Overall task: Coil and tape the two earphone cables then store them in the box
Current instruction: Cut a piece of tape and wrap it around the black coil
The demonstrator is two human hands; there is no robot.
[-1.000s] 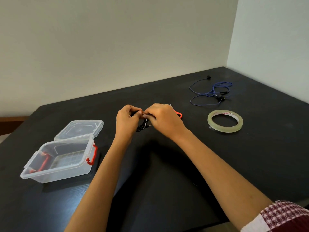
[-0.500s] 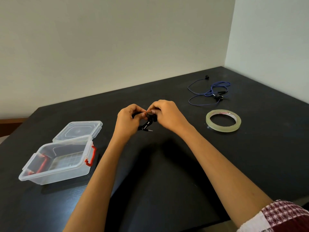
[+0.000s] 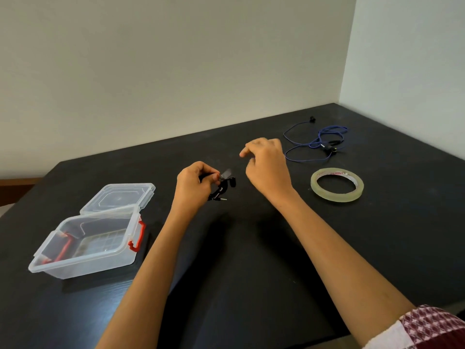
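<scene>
My left hand [image 3: 193,187] holds a coiled black earphone cable [image 3: 222,188] above the middle of the black table [image 3: 251,273]. A strip of clear tape [image 3: 225,174] sticks out from the coil at my fingertips. My right hand [image 3: 268,167] hovers just to the right of the coil, fingers apart and holding nothing. A blue earphone cable [image 3: 319,143] lies loose and uncoiled at the back right. The roll of clear tape [image 3: 337,185] lies flat in front of it. The clear plastic box [image 3: 88,248] with red latches stands open at the left, its lid [image 3: 118,197] folded back.
White walls close the table at the back and right, meeting in a corner beyond the blue cable. The table's near edge runs under my right forearm, where a red-and-white patterned sleeve [image 3: 427,326] shows.
My right hand has let go of the black coil and lifted away to the right. The left hand still holds the coil, and a tape strip now shows on it.
</scene>
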